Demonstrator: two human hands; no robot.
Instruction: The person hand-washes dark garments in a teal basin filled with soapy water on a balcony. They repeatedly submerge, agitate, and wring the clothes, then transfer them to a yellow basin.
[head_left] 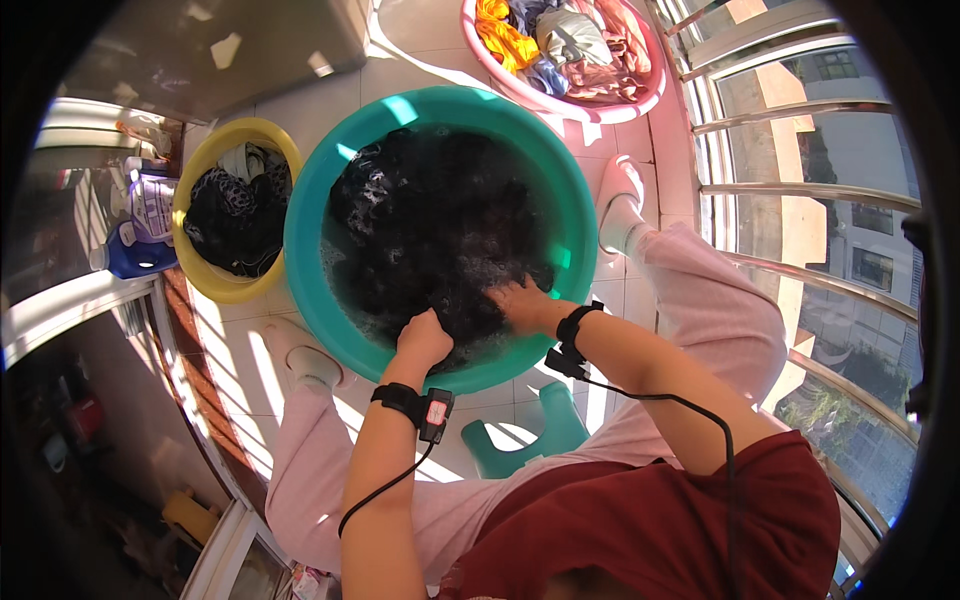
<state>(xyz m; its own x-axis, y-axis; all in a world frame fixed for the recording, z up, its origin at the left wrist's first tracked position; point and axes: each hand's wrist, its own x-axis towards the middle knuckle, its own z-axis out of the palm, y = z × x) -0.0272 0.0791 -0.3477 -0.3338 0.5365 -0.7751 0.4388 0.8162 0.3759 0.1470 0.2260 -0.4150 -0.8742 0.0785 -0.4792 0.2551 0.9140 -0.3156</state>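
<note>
A large green basin (302, 235) in front of me holds dark wet clothes (430, 215) in murky, slightly sudsy water. My left hand (425, 340) is closed at the near part of the basin, its fingers curled into the dark cloth; the fingertips are hidden. To its right, my right hand (518, 303) rests on the wet clothes with its fingers stretched apart, partly under water. Black straps with small devices and cables sit on both wrists.
A yellow basin (183, 225) of dark clothes stands left, beside a blue detergent bottle (140, 252) and a purple-white container (152, 207). A pink basin (655, 95) of coloured clothes is at the far right. A green stool (535, 440) lies between my legs; railings (810, 190) run along the right.
</note>
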